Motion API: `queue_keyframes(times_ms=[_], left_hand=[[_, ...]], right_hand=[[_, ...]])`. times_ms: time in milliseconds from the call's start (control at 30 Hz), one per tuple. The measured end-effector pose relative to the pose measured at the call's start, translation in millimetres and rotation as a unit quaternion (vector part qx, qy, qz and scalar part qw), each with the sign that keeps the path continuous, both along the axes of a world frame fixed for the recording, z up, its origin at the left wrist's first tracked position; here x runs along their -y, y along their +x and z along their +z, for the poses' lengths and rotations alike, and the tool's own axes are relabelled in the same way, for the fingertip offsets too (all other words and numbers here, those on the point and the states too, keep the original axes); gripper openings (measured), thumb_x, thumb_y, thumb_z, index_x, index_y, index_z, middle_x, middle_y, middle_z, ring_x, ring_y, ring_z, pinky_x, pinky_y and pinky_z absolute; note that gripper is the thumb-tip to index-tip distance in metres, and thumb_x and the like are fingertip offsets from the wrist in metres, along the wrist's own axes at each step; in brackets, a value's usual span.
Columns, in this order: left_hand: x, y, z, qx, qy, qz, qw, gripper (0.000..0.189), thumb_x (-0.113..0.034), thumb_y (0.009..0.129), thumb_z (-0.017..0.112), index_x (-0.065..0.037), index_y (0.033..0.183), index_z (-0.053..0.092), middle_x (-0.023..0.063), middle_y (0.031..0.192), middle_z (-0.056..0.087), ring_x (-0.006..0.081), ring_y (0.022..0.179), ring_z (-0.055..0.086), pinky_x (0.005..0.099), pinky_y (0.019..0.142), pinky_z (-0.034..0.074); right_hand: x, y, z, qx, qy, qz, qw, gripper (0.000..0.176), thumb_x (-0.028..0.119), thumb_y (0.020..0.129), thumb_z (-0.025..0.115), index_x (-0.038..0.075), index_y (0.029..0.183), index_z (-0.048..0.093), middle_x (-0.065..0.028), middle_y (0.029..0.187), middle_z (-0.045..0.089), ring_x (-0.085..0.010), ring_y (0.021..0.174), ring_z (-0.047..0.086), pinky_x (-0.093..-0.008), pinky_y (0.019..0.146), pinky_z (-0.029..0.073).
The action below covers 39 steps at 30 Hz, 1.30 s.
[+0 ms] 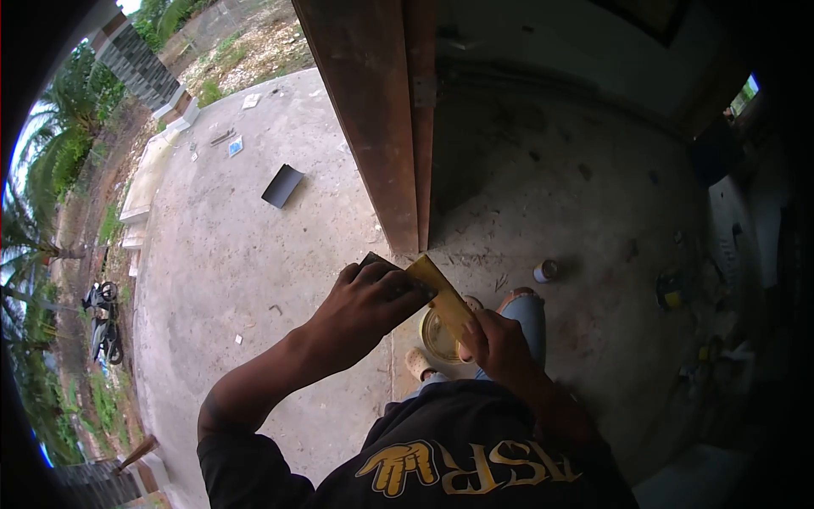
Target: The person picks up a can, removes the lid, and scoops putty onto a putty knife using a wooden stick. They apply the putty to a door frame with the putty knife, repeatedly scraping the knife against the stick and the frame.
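Note:
My left hand [373,297] is closed round a dark flat piece [370,260], mostly hidden by the fingers, so its kind does not show. Its fingertips meet the upper part of a yellow, flat, board-like piece [441,293]. The lower end of that yellow piece is gripped by my right hand [502,343], thumb along its face. Both hands are in front of my body, just below the foot of a brown door frame [381,127]. Under the yellow piece, a round, yellowish container [439,337] stands on the floor beside my feet, partly covered.
A small can [545,271] stands right of my knee. On the concrete floor [229,280] at left lie a dark tray-like object [282,186] and a blue-and-white packet [236,147]. A motorcycle [103,322] is parked outside. The room at right is dark, with cluttered items along its edge.

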<state>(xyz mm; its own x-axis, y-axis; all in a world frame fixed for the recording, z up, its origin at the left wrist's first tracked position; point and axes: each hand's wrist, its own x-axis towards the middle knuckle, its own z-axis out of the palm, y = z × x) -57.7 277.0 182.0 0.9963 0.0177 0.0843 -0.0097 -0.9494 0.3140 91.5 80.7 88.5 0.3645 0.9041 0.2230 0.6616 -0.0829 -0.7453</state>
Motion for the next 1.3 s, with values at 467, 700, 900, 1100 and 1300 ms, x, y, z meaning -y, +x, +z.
queue_keyframes(times_ms=[467,700,900,1100,1300], left_hand=[[-9.2,2.3,-33.1,-0.131,-0.352,0.084,0.923,0.052,0.021,0.076,0.044,0.000,0.122,0.057,0.0153,0.120,0.060,0.0298,0.114,0.057,0.0353,0.097,0.048],[-10.0,-30.5,-48.7,0.075,-0.722,0.135,0.675,0.046,0.010,0.088,0.048,-0.001,0.132,0.042,0.0153,0.124,0.056,0.0259,0.115,0.056,0.0389,0.097,0.048],[65.1,-13.4,-77.5,0.311,-0.130,0.185,0.923,0.052,0.014,0.077,0.057,-0.005,0.124,0.052,0.0220,0.127,0.045,0.0413,0.121,0.046,0.0444,0.098,0.043],[36.8,-40.2,-145.8,0.201,-0.207,0.277,0.916,0.053,0.015,0.079,0.050,-0.007,0.127,0.052,0.0190,0.122,0.052,0.0379,0.116,0.051,0.0425,0.098,0.044],[-49.9,-81.2,-58.8,-0.008,-0.628,0.095,0.773,0.044,0.011,0.085,0.049,-0.002,0.126,0.055,0.0136,0.124,0.059,0.0219,0.113,0.057,0.0362,0.098,0.046]], right_hand=[[-25.6,2.2,-5.3,0.031,0.007,-0.052,0.998,0.017,0.012,0.092,0.053,0.000,0.081,0.052,-0.0210,0.068,0.055,-0.0399,0.061,0.057,-0.0455,0.055,0.044],[-27.3,4.1,-12.6,-0.160,-0.040,-0.066,0.984,0.015,0.013,0.095,0.047,0.000,0.091,0.054,-0.0188,0.069,0.055,-0.0380,0.065,0.056,-0.0432,0.061,0.044],[-27.4,-18.1,-59.6,-0.239,-0.082,-0.005,0.968,0.018,0.009,0.093,0.048,-0.001,0.108,0.052,-0.0199,0.106,0.054,-0.0346,0.097,0.053,-0.0413,0.082,0.043],[-6.1,-6.4,-51.7,0.155,0.138,0.016,0.978,0.032,0.009,0.091,0.049,-0.002,0.121,0.051,-0.0212,0.111,0.056,-0.0343,0.102,0.055,-0.0406,0.087,0.045],[-7.3,17.1,-4.0,-0.148,-0.021,0.173,0.973,0.019,0.015,0.093,0.046,-0.001,0.091,0.057,-0.0175,0.076,0.058,-0.0341,0.069,0.059,-0.0399,0.063,0.046]])
